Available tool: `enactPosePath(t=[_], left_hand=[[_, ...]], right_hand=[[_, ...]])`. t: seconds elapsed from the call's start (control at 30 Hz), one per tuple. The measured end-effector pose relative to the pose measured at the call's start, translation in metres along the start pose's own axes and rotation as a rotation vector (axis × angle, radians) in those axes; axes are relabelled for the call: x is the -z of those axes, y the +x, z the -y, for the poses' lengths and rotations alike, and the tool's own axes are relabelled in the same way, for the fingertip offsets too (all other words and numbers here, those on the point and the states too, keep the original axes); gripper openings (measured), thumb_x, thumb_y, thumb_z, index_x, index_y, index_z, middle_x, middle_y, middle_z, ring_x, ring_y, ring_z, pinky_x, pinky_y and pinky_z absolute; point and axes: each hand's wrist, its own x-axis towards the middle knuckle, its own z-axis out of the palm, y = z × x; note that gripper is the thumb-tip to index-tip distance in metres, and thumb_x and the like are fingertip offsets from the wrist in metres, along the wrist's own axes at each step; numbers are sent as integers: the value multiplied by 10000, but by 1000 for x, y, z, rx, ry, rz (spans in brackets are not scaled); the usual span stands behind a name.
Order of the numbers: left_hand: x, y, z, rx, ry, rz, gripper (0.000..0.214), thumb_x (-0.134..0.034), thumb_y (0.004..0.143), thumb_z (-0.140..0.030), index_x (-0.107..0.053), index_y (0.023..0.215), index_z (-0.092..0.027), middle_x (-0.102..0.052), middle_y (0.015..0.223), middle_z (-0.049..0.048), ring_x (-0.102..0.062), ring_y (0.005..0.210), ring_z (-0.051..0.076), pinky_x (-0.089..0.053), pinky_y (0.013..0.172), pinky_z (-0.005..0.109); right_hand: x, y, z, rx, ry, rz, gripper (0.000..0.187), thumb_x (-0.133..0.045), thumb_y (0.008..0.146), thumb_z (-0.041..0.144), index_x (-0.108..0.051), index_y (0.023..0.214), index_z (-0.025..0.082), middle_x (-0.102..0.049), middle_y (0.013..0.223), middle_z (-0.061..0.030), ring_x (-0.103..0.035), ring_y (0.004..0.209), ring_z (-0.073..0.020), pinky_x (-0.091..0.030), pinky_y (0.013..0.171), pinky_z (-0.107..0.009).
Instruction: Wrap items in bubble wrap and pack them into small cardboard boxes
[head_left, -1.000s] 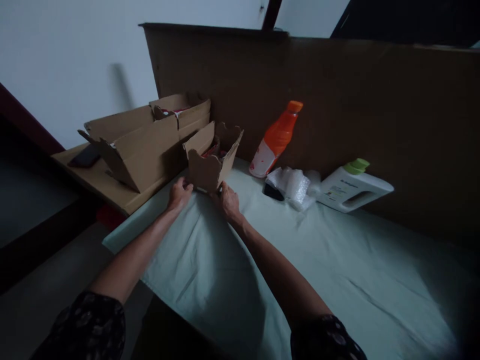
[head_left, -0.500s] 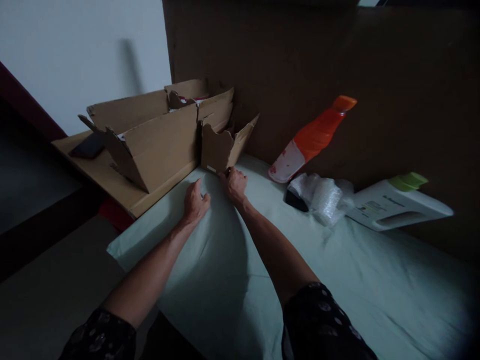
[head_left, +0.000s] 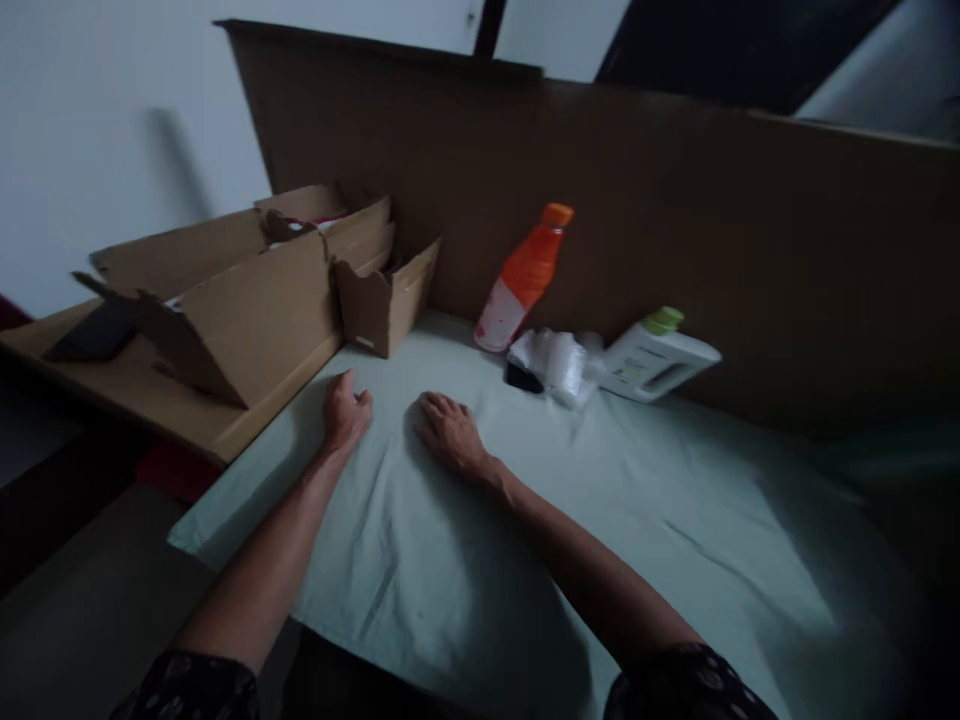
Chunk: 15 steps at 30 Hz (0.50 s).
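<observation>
My left grip (head_left: 348, 408) is standing apart, holding nothing, near the long carton (head_left: 270, 310); the small carton (head_left: 367, 312) is sitting just beyond. My right grip (head_left: 452, 430) is facing palm-down, loosely extended, empty. I am judging the small carton's walls as needing light, low, even pressure.

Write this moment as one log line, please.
Left hand: nothing visibly held, near small cardboard box | Right hand: nothing visibly held, palm down over green cloth | Orange bottle: beside bubble wrap
</observation>
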Motion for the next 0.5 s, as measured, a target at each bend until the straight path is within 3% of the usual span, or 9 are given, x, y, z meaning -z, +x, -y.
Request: enactPosePath(t=[0.17,0.3,0.4,0.5], left_hand=[[16,-3,-10,-19,77,86,522,-476,771,-209,-608,1240,-20,-670,1170,224,-640,1127,350,-512,1007,500],[21,-12,-22,-108,163,154,532,-471,772,-265,-616,1219,-16,-633,1262,236,-541,1277,401,-422,1103,553],[18,-43,-35,-201,214,233,561,-509,759,-360,-636,1187,-19,-615,1297,269,-506,1322,429,-361,1149,573],[7,-93,-47,-377,297,300,643,-447,824,-523,-648,1200,-42,-537,1404,297,-492,1327,472,-361,1125,625]], right_hand=[[1,-131,-16,79,38,41,508,-566,988,342,-521,1469,184,-459,1576,-130,-379,1468,-285,-343,1179,-472],[-1,-223,-24,25,74,-18,525,-584,977,343,-508,1479,207,-460,1575,-132,-377,1475,-302,-348,1184,-499],[0,-277,-27,-50,116,-50,513,-584,973,335,-520,1465,205,-469,1570,-131,-395,1466,-295,-346,1181,-491],[8,-316,-32,-83,164,-71,427,-603,962,348,-607,1364,204,-546,1508,-113,-455,1423,-265,-372,1152,-455]])
